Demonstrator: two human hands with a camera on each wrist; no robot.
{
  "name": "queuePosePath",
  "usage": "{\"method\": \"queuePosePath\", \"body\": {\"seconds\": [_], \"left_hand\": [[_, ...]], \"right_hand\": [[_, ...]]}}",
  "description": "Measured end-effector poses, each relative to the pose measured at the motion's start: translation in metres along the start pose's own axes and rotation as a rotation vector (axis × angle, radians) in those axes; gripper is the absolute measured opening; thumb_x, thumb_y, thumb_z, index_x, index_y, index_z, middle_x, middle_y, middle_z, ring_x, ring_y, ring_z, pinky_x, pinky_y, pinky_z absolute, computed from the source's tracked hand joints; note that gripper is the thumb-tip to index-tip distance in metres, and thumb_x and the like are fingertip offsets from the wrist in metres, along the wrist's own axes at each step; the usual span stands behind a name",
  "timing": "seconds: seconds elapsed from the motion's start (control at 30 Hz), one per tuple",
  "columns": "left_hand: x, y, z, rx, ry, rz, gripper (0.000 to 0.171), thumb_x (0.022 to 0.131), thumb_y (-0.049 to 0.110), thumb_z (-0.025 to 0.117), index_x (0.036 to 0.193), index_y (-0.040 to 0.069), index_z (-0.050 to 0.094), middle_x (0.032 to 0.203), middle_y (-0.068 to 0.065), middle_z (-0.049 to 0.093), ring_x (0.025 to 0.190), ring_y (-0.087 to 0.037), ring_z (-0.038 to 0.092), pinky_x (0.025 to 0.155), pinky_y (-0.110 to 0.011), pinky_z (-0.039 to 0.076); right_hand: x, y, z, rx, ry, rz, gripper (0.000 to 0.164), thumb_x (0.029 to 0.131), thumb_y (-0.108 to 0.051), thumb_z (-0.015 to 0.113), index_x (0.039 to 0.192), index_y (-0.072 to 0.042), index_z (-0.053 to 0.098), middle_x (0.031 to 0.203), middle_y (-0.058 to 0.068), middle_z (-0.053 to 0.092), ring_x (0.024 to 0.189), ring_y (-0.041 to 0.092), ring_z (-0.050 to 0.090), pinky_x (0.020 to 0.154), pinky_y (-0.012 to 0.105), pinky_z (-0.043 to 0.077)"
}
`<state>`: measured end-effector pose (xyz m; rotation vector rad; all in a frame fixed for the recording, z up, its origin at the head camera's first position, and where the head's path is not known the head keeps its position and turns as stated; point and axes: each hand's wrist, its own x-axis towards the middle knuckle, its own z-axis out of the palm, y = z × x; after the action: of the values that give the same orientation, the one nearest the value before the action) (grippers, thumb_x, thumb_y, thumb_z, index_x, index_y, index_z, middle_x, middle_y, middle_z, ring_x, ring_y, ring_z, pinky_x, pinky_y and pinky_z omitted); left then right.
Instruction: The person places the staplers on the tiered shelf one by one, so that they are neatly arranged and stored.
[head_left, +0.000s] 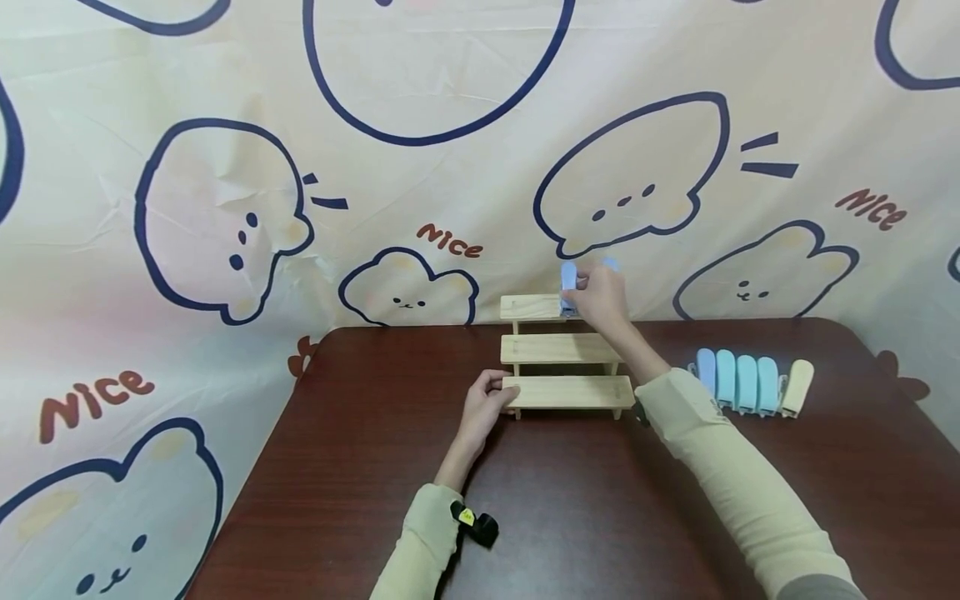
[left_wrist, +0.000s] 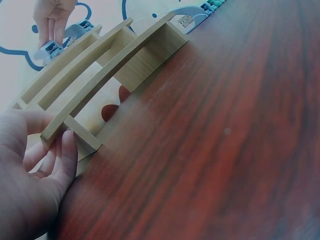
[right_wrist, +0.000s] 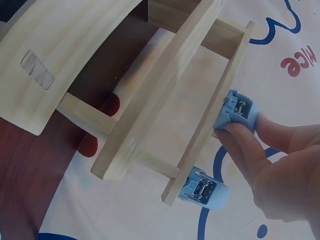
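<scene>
Pale sleeves (head_left: 735, 475) reach over the table (head_left: 337, 475); upright at the top tier (head_left: 531, 308) of the wooden rack (head_left: 558, 348), a blue stapler (head_left: 568, 283) is pinched by the right hand (head_left: 603, 296), arm (head_left: 641, 352) stretched forward, while the nearer left hand (head_left: 482, 408) grips the bottom tier's left end

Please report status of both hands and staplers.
Left hand grips wooden tiered rack. Right hand pinches blue stapler at top tier. Second blue stapler nearby, apparently not blocking.
</scene>
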<state>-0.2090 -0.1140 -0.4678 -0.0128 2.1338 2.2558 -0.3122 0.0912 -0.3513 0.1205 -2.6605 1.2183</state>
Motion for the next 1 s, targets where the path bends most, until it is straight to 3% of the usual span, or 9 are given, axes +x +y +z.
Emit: {"method": "queuePosePath", "body": {"seconds": [0.3,0.57,0.83,1.0], "left_hand": [[0.0,0.001,-0.001,0.001,0.006,0.004,0.04,0.093,0.001,0.067,0.128,-0.016,0.057,0.093,-0.005,0.053,0.076,-0.012,0.056,0.073,-0.033,0.06],[0.019,-0.029,-0.004,-0.006,0.012,-0.001,0.041,0.092,0.001,0.069,0.129,-0.015,0.057,0.094,-0.004,0.056,0.075,-0.012,0.057,0.069,-0.029,0.059],[0.017,-0.034,-0.002,0.0,0.025,0.03,0.04,0.093,0.004,0.071,0.127,-0.011,0.059,0.095,-0.004,0.056,0.075,-0.012,0.057,0.066,-0.026,0.058],[0.018,-0.031,-0.005,0.01,0.016,0.018,0.039,0.094,0.004,0.069,0.128,-0.011,0.059,0.094,-0.002,0.056,0.076,-0.012,0.057,0.068,-0.029,0.059]], "right_hand": [[0.002,0.002,0.002,-0.003,0.009,-0.041,0.041,0.092,-0.006,0.078,0.125,0.015,0.065,0.116,0.031,0.069,0.107,0.043,0.07,0.088,0.048,0.06],[0.003,0.004,0.002,-0.006,0.015,-0.067,0.04,0.092,-0.005,0.078,0.123,0.015,0.065,0.114,0.032,0.069,0.105,0.044,0.071,0.087,0.048,0.061],[0.003,0.007,0.0,0.045,-0.024,-0.047,0.045,0.096,-0.009,0.074,0.131,0.016,0.06,0.122,0.033,0.066,0.113,0.044,0.067,0.093,0.049,0.059],[-0.005,0.003,-0.01,0.15,0.011,-0.018,0.049,0.103,-0.023,0.065,0.136,0.013,0.058,0.122,0.03,0.068,0.101,0.041,0.071,0.078,0.041,0.062]]}}
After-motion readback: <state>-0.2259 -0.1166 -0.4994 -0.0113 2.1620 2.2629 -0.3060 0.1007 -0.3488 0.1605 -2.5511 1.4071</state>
